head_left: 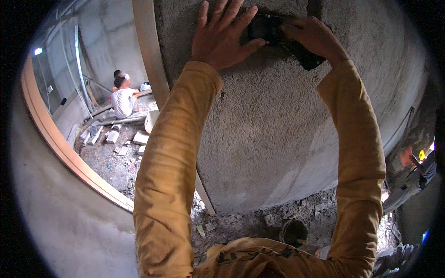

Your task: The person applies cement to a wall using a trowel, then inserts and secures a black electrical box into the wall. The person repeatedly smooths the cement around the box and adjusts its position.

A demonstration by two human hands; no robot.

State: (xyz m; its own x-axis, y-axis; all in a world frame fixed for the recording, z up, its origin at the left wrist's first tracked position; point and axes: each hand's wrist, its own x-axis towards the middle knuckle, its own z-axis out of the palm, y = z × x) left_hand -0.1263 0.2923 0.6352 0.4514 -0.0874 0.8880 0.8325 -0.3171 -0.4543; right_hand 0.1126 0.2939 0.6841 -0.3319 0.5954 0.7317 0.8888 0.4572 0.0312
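Note:
Both my arms, in mustard-brown sleeves, reach up to a rough grey plastered wall [269, 129]. My left hand [219, 41] lies with spread fingers near the top of the wall, its thumb close to the left end of a dark tool. Closed round that tool is my right hand [315, 38]. It is a flat, black, rectangular plastering float [308, 58], tilted and close against the wall. My right fingers hide its grip, and I cannot see its working face.
A wooden door frame [150, 44] edges the wall at left. Through the opening, two people [123, 103] sit near pale blocks [112, 136] and rubble. A dark bucket [295, 232] stands on the littered floor below me. Another person [428, 167] is at far right.

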